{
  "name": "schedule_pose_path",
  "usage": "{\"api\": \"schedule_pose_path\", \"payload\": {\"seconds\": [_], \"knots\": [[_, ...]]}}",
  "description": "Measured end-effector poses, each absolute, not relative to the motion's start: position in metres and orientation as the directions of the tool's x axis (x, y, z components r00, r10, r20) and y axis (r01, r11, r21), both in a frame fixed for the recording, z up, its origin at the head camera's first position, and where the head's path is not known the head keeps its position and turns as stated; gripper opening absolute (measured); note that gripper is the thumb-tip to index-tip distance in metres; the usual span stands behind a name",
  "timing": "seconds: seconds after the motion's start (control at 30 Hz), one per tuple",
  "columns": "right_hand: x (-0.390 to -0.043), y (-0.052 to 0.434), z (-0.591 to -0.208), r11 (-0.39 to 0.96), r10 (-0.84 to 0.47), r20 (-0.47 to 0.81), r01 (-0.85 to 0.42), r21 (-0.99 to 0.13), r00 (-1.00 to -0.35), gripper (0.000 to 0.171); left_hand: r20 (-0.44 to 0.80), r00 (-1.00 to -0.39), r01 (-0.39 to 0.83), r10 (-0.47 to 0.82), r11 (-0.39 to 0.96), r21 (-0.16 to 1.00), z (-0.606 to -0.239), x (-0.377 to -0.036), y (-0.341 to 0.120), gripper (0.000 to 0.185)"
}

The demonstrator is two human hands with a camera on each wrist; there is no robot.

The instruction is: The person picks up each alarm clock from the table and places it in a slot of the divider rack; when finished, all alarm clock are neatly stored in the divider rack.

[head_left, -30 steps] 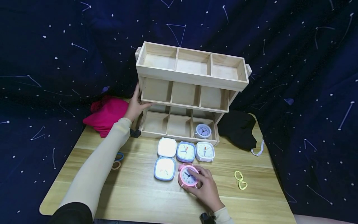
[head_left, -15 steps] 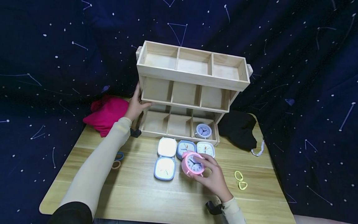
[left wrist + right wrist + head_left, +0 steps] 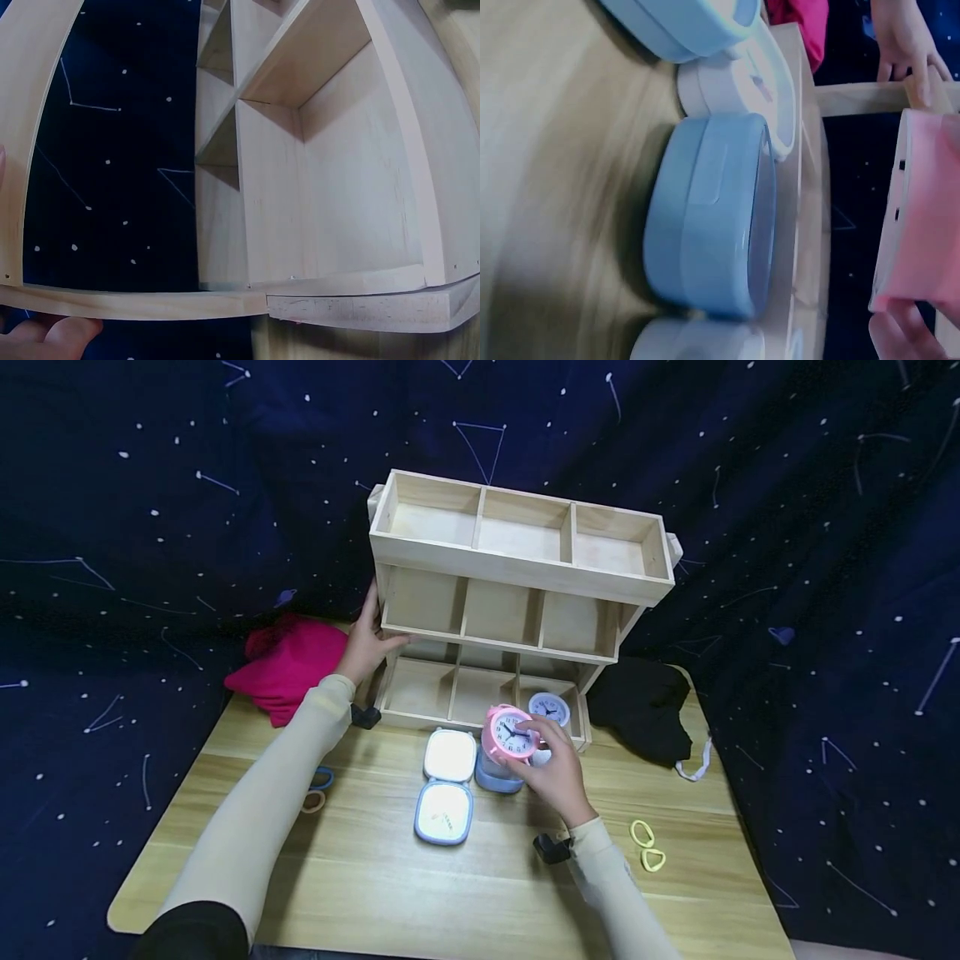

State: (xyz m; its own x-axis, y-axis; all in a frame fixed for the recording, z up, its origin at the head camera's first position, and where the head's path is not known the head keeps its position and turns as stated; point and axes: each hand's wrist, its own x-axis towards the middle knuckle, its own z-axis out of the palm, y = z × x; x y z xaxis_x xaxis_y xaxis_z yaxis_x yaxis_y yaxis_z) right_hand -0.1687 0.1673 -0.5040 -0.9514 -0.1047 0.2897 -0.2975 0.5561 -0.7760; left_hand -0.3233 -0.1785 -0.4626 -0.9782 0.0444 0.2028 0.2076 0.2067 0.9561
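Over wooden table [image 3: 360,877], just short of tiered wooden organizer [image 3: 517,568]: right hand [image 3: 557,774] pinching pink alarm clock [image 3: 510,732], lifted off table, face up toward camera, front of bottom row. Pink casing also at right edge of right wrist view [image 3: 922,217], fingertip [image 3: 900,334] under it. Left hand [image 3: 366,639] pressed against organizer's left side, fingers loosely straight along edge, thumb on middle shelf lip; only a fingertip [image 3: 52,334] visible in left wrist view.

Progress, judged: one lavender round clock [image 3: 549,706] already in bottom-right compartment; all other compartments bare. Pink clock in transit, not placed. Left on table: two blue-rimmed square clocks [image 3: 444,812], [image 3: 498,774], white square clock [image 3: 450,754]; a fourth partly hidden behind right hand. Early stage, roughly one of six stowed.

Elsewhere: red cloth [image 3: 288,664], black cloth [image 3: 641,706], yellow rings [image 3: 645,845].
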Motion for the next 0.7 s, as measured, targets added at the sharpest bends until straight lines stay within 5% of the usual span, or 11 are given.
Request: {"api": "schedule_pose_path", "payload": {"seconds": [0.33,0.7], "knots": [[-0.222,0.14,-0.513,0.535,-0.011,0.22,-0.192,-0.823,-0.975,0.045,0.243,-0.97,0.243,0.029,0.205,0.948,-0.475,-0.333,-0.183,0.123],[-0.262,0.118,-0.52,0.64,0.006,0.191,-0.143,-0.755,-0.982,0.048,0.247,-0.969,0.247,0.026,0.215,0.945,-0.478,-0.334,-0.183,0.123]]}}
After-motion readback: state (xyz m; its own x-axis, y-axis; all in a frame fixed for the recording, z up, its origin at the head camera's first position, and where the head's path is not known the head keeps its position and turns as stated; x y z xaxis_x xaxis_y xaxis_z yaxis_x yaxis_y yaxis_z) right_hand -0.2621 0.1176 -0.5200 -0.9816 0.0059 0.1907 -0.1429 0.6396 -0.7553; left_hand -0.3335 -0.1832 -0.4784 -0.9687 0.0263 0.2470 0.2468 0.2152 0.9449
